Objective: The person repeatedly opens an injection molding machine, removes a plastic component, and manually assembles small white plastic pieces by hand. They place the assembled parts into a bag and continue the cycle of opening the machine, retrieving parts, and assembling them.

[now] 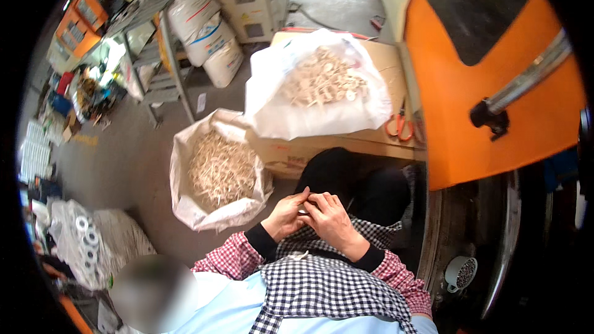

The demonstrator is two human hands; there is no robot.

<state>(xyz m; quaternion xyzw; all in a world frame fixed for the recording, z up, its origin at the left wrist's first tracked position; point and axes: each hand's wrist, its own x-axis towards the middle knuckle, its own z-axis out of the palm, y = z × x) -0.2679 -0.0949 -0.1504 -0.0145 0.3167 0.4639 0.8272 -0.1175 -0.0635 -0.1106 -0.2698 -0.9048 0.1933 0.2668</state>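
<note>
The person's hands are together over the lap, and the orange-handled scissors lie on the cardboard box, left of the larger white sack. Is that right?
Not quite: the head view shows the scissors right of the larger white sack, on the cardboard box. The left hand and right hand are together over the lap.

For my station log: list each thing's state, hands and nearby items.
Left hand: curled at a small pale piece, mostly hidden
Right hand: bent over that piece
White bag: open, holding beige pieces
Woven sack: open, holding beige strips
Orange-handled scissors: lying on cardboard
White cup: holding small pellets
</note>
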